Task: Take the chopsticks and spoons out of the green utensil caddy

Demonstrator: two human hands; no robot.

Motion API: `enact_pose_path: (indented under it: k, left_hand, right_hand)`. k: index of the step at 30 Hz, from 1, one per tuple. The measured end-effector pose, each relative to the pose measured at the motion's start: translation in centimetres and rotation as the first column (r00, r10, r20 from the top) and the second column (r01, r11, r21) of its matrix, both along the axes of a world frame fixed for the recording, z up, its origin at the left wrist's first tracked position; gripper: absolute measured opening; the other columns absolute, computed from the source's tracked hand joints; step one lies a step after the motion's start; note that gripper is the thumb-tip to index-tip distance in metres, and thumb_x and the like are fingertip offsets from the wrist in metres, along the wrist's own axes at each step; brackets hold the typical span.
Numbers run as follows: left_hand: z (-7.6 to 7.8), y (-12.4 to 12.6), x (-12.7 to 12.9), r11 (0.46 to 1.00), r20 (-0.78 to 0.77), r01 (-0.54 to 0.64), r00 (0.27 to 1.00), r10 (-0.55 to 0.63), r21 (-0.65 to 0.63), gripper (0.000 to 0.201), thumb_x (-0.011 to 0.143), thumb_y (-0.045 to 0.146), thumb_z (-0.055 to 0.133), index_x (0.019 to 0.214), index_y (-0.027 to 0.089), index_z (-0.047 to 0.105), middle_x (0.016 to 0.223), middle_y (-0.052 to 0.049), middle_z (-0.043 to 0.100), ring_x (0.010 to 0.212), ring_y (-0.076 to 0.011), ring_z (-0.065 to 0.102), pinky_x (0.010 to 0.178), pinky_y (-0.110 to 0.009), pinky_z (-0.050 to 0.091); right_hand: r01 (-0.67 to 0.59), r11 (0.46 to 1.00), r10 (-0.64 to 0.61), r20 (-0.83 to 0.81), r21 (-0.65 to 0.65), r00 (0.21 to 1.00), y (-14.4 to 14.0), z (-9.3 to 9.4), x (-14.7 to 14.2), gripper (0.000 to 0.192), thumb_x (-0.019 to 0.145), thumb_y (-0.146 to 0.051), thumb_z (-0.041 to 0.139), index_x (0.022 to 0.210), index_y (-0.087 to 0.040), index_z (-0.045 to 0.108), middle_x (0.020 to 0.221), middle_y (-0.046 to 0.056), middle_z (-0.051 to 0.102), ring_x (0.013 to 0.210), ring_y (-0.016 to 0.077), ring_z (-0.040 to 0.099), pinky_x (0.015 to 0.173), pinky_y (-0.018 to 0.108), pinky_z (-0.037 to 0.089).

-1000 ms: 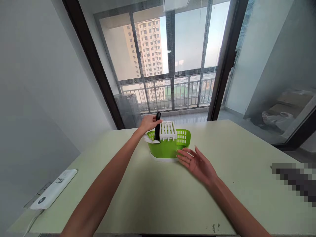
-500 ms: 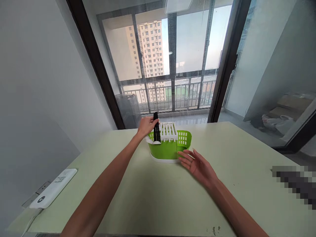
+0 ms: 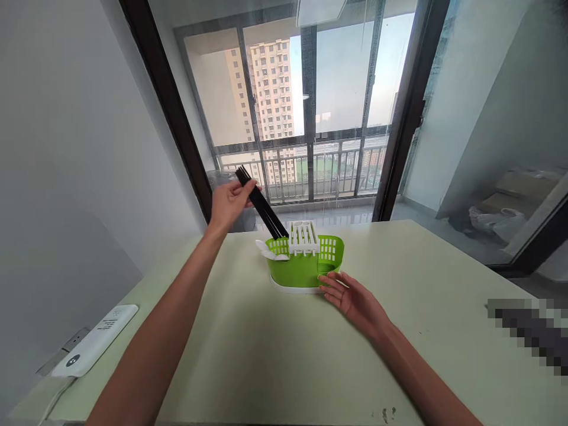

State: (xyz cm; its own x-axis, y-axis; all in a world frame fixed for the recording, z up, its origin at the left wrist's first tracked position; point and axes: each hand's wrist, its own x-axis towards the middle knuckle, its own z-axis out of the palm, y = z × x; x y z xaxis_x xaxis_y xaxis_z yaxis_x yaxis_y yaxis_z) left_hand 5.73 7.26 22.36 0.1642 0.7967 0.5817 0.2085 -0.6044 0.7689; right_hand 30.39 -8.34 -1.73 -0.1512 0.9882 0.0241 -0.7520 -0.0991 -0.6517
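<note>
A bundle of black chopsticks is gripped near its upper end by my left hand. The bundle slants down to the right, its lower tips at the rim of a green basket with a white base. White spoons stick out over the basket's left side. A white slotted rack sits across its middle. My right hand is palm up with fingers spread, its fingertips by the basket's lower right front; whether they touch it I cannot tell.
All of this stands on a pale green table. At the table's left lies a white power strip with a cable. A pixelated dark object is at the right edge. Behind the table is a glass door with a dark frame.
My left hand has moved up and left, drawing the chopsticks higher out of the basket and tilting them from near upright to slanted. My right hand has barely moved.
</note>
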Motion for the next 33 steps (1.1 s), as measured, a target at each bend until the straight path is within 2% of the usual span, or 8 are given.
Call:
enact_pose_path:
  k: [3,6,10,12,16,21,24,33]
  left_hand:
    - [2.4,-1.7,-1.3,0.997,0.116,-0.075,0.991,0.071,0.030,0.052,0.078,0.061,0.074,0.102,0.014,0.072,0.097,-0.009,0.078,0.090,-0.0226,0.076,0.078,-0.031,0.063]
    - [4.2,-2.7,-3.9,0.987,0.208,-0.158,0.965,0.159,-0.019,0.043,0.082,0.053,0.075,0.102,0.015,0.071,0.101,-0.007,0.078,0.087,-0.0181,0.075,0.078,-0.028,0.063]
    - [4.7,-2.0,-8.9,0.981,0.184,-0.141,0.969,0.165,-0.136,0.037,0.084,0.045,0.076,0.105,0.014,0.072,0.115,-0.008,0.075,0.088,-0.0135,0.073,0.083,-0.027,0.062]
    - [4.1,-1.1,-11.4,0.959,0.092,-0.164,0.978,0.189,-0.231,0.037,0.085,0.044,0.076,0.106,0.014,0.072,0.116,-0.006,0.075,0.092,-0.0133,0.071,0.087,-0.028,0.060]
    - [1.7,0.5,-15.1,0.862,-0.265,-0.280,0.948,0.177,-0.423,0.045,0.074,0.053,0.081,0.099,0.016,0.076,0.106,-0.002,0.078,0.097,-0.0169,0.070,0.089,-0.028,0.059]
    - [-1.8,1.4,-17.2,0.725,-0.651,-0.451,0.759,0.006,-0.520,0.055,0.052,0.060,0.085,0.083,0.017,0.076,0.095,-0.006,0.080,0.091,-0.0239,0.074,0.077,-0.027,0.061]
    - [-3.5,1.8,-18.0,0.675,-0.726,-0.501,0.684,-0.073,-0.541,0.050,0.050,0.059,0.083,0.076,0.017,0.074,0.094,-0.008,0.080,0.089,-0.0255,0.075,0.071,-0.026,0.061]
    - [-7.6,3.4,-19.3,0.632,-0.845,-0.585,0.480,-0.237,-0.509,0.040,0.052,0.052,0.083,0.065,0.017,0.069,0.079,-0.012,0.077,0.074,-0.0273,0.075,0.066,-0.032,0.061]
  right_hand:
    - [0.001,1.000,-0.001,0.000,0.000,1.000,-0.1,0.1,0.0,0.022,0.094,-0.036,0.063,0.108,-0.019,0.071,0.127,0.011,0.070,0.109,0.0222,0.069,0.100,0.037,0.052]
    - [0.002,1.000,-0.002,0.003,0.000,1.000,-0.1,0.2,-0.1,0.022,0.094,-0.036,0.063,0.106,-0.019,0.071,0.127,0.011,0.070,0.108,0.0220,0.070,0.100,0.037,0.052]
    - [0.001,1.000,-0.001,0.017,-0.008,1.000,-0.2,0.4,-0.2,0.021,0.094,-0.034,0.063,0.106,-0.019,0.071,0.124,0.010,0.071,0.108,0.0219,0.069,0.099,0.037,0.052]
    - [0.005,1.000,-0.004,0.036,-0.013,0.999,-0.2,0.3,-0.2,0.022,0.093,-0.036,0.065,0.106,-0.019,0.072,0.123,0.010,0.072,0.109,0.0228,0.069,0.099,0.038,0.052]
    - [0.084,0.996,-0.081,0.136,-0.020,0.987,0.0,0.2,-0.4,0.028,0.087,-0.042,0.071,0.104,-0.020,0.072,0.117,0.010,0.074,0.103,0.0244,0.070,0.094,0.039,0.053]
    - [0.359,0.932,-0.349,0.374,0.045,0.860,0.0,0.0,-0.9,0.035,0.076,-0.050,0.080,0.093,-0.021,0.073,0.093,0.006,0.074,0.078,0.0198,0.067,0.076,0.035,0.053]
    - [0.415,0.908,-0.396,0.435,0.055,0.809,-0.1,-0.2,-1.0,0.037,0.076,-0.054,0.078,0.089,-0.021,0.071,0.086,0.004,0.072,0.073,0.0180,0.063,0.070,0.033,0.051]
    - [0.434,0.900,-0.394,0.491,0.036,0.777,-0.1,-0.6,-0.8,0.037,0.075,-0.055,0.078,0.083,-0.021,0.068,0.080,0.003,0.068,0.067,0.0164,0.059,0.062,0.032,0.047]
